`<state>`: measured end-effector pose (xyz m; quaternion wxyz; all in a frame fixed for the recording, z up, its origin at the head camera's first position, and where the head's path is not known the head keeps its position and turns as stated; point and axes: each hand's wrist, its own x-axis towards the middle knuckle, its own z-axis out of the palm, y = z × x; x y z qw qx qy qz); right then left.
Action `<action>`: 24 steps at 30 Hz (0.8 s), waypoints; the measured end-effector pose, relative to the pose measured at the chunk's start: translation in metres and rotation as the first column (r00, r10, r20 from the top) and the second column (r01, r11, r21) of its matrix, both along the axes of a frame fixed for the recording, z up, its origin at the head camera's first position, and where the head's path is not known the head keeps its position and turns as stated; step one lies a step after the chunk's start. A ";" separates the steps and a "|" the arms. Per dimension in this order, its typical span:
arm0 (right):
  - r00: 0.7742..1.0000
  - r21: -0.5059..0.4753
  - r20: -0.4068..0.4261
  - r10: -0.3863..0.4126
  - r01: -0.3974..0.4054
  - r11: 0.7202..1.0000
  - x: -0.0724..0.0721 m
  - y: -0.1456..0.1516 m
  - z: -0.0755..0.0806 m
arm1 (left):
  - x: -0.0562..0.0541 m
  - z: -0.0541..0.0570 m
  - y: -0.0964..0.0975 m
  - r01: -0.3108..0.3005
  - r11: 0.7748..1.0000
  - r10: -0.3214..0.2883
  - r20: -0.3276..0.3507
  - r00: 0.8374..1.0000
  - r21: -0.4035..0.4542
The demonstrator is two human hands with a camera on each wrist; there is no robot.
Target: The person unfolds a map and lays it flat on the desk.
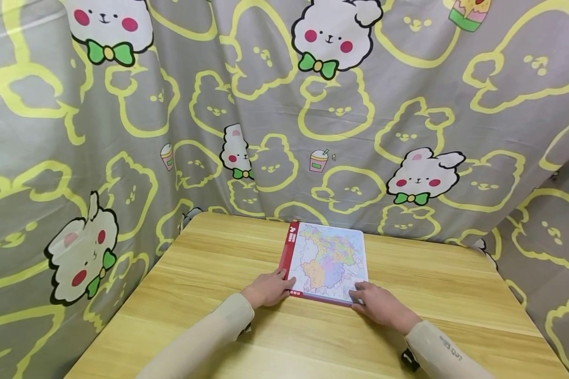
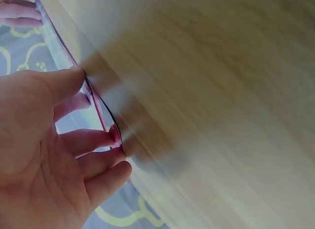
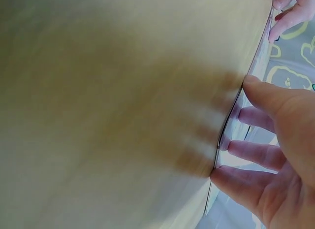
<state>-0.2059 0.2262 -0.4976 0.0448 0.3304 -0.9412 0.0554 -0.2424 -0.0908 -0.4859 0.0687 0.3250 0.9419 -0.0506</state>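
Observation:
A flat, box-like map case (image 1: 329,263) lies on the wooden table, with a coloured map on top and a red strip along its left side. My left hand (image 1: 267,289) holds its near left corner, and in the left wrist view the thumb (image 2: 69,83) and bent fingers touch the edges. At the near right corner, my right hand (image 1: 381,305) holds the case the same way. In the right wrist view its thumb (image 3: 258,93) and fingers meet the thin edge. The case's underside is hidden.
The pale wooden table (image 1: 208,247) reaches out on both sides of the case. A grey curtain (image 1: 275,105) with yellow outlines and white cartoon animals hangs behind the table and along its left and right sides.

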 end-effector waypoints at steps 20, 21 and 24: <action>1.000 -0.006 0.011 0.011 -0.011 1.000 -0.001 0.001 0.001 | -0.002 -0.004 -0.014 0.035 0.999 -0.036 0.026 0.999 0.038; 1.000 -0.008 0.010 0.011 -0.010 1.000 -0.001 0.001 0.001 | -0.003 -0.005 -0.015 0.038 0.999 -0.039 0.023 0.999 0.039; 1.000 -0.004 0.005 0.008 -0.008 1.000 -0.002 0.000 0.001 | -0.003 -0.006 -0.018 0.039 0.998 -0.040 0.017 0.999 0.039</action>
